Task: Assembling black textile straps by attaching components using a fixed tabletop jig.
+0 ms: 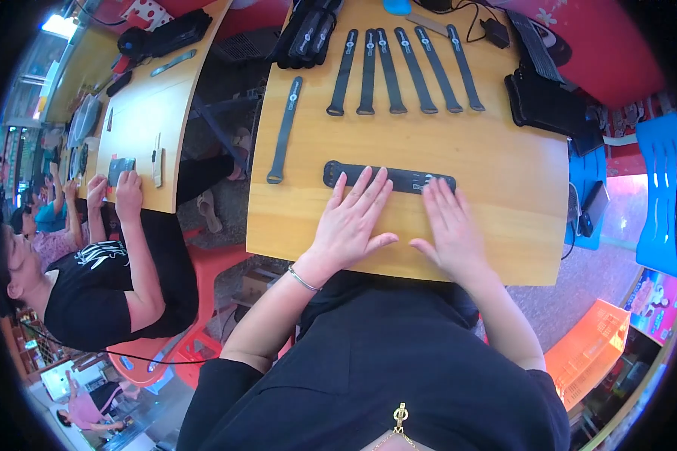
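Note:
A wide black strap [406, 179] with a rounded, slotted left end lies flat across the wooden table in front of me. My left hand [351, 225] rests with fingers outstretched on its middle part. Fingers of my right hand [453, 229], slightly blurred, lie straight over its right end, where small pale markings show. Neither hand grips anything. Beyond them, several narrow dark grey straps [405, 71] with looped ends are laid side by side. Another narrow strap [284, 135] lies apart on the left.
A bundle of black straps [306, 34] sits at the far left of the table [293, 225]. Black pouch-like pieces [545, 105] and a black adapter [496, 31] are far right. A co-worker [101, 289] sits left at another table [147, 113]. An orange crate [590, 349] stands right.

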